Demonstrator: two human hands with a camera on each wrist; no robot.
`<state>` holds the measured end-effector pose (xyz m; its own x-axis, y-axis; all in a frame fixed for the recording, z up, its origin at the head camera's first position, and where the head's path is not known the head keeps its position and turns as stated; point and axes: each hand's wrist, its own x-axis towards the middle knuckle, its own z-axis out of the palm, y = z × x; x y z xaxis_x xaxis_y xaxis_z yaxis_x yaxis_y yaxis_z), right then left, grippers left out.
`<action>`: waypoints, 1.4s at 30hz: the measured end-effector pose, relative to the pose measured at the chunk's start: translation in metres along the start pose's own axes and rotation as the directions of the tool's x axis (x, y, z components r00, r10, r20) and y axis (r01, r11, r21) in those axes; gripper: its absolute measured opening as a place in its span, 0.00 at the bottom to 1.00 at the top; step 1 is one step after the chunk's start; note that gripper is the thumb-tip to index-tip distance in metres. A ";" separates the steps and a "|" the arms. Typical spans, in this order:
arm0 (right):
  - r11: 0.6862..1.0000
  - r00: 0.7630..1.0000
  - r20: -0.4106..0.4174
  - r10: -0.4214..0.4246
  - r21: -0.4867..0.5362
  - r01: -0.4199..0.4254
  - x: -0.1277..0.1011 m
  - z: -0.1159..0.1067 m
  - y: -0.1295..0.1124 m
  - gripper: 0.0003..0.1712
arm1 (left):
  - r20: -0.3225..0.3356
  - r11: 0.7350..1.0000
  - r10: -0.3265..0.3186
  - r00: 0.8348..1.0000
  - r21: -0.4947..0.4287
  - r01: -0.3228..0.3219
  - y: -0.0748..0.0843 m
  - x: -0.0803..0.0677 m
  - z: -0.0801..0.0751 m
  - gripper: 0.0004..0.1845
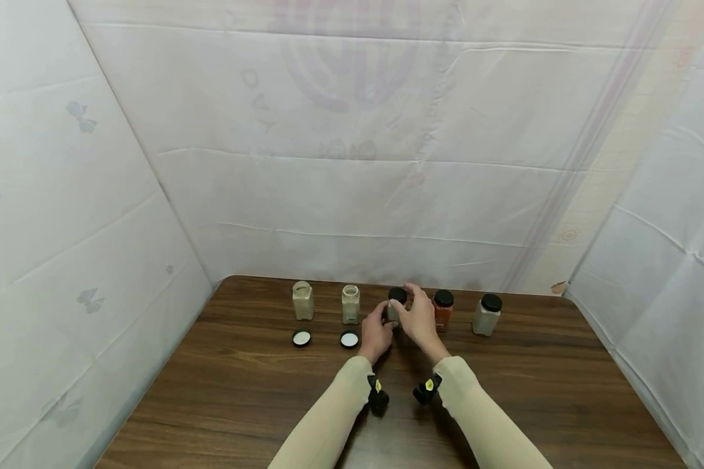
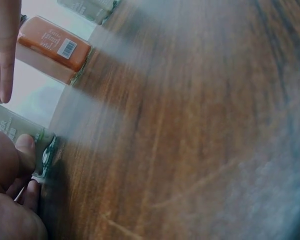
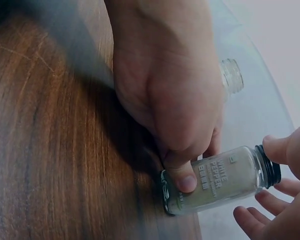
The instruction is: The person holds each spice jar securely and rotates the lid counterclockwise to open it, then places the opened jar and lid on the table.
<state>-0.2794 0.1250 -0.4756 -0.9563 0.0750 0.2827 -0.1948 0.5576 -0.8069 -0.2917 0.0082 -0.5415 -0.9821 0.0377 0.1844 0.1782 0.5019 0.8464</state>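
I see the white pepper jar point(image 3: 217, 180) standing mid-row at the far side of the worktop point(image 1: 223, 391), my left hand point(image 1: 377, 333) with fingers clamped on its body, my right hand point(image 1: 418, 317) with fingers curled around its black cap point(image 1: 397, 295). Just right stands an orange spice jar point(image 1: 443, 310); left, two uncapped jars point(image 1: 350, 304) with lids point(image 1: 349, 339) lying near them.
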 end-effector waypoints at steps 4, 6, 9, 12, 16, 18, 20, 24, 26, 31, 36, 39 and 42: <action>1.000 1.000 -0.018 0.023 0.002 -0.023 0.001 0.001 0.000 0.31 | 0.002 1.000 -0.003 1.000 -0.002 0.003 0.000 0.001 0.000 0.28; 1.000 0.999 -0.023 0.030 0.002 -0.030 0.002 0.002 0.000 0.30 | 0.004 1.000 -0.006 1.000 -0.006 0.006 0.000 0.001 0.000 0.28; 0.999 0.999 -0.017 0.032 -0.003 -0.032 0.002 0.003 0.001 0.29 | 0.008 1.000 -0.011 1.000 -0.008 0.011 -0.001 0.001 0.000 0.28; 1.000 1.000 0.016 0.026 -0.016 -0.026 0.002 0.003 0.002 0.27 | 0.010 1.000 -0.017 1.000 -0.010 0.017 -0.002 0.002 0.000 0.28; 0.999 0.998 0.064 0.012 -0.038 -0.010 0.003 0.003 0.003 0.26 | 0.006 1.000 -0.010 1.000 -0.007 0.010 -0.001 0.002 0.001 0.28; 0.999 0.998 0.068 0.007 -0.038 -0.005 0.003 0.003 0.003 0.27 | 0.002 1.000 -0.003 1.000 -0.007 0.003 0.000 0.002 0.000 0.28; 0.999 0.998 0.059 0.009 -0.031 -0.007 0.003 0.002 0.002 0.30 | -0.002 1.000 0.005 1.000 -0.007 -0.005 0.001 0.002 0.000 0.28; 1.000 1.000 0.028 0.001 -0.020 -0.001 0.002 0.002 0.002 0.35 | -0.003 1.000 0.008 1.000 -0.004 -0.008 0.001 0.001 0.000 0.28; 1.000 1.000 0.015 -0.003 -0.016 0.003 0.001 0.002 0.002 0.36 | -0.001 1.000 0.004 1.000 -0.001 -0.004 -0.001 0.001 0.000 0.27; 1.000 1.000 -0.014 -0.005 -0.006 0.005 0.001 0.003 0.003 0.35 | 0.004 1.000 0.011 1.000 0.004 -0.011 -0.004 0.001 0.001 0.27; 1.000 0.999 -0.037 0.015 0.002 -0.014 0.000 0.003 0.003 0.32 | 0.006 1.000 0.003 1.000 0.000 -0.003 -0.004 0.002 0.000 0.27; 1.000 0.999 -0.044 0.025 0.010 -0.024 0.000 0.003 0.004 0.30 | 0.005 1.000 0.001 1.000 -0.003 -0.001 -0.003 0.002 0.000 0.27; 1.000 0.999 -0.021 0.025 0.001 -0.024 0.000 0.005 0.006 0.28 | 0.004 1.000 0.003 1.000 -0.011 -0.003 -0.001 0.001 -0.001 0.27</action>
<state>-0.2821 0.1247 -0.4830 -0.9560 0.1059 0.2736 -0.1715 0.5551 -0.8139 -0.2931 0.0072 -0.5420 -0.9818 0.0430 0.1851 0.1820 0.4926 0.8510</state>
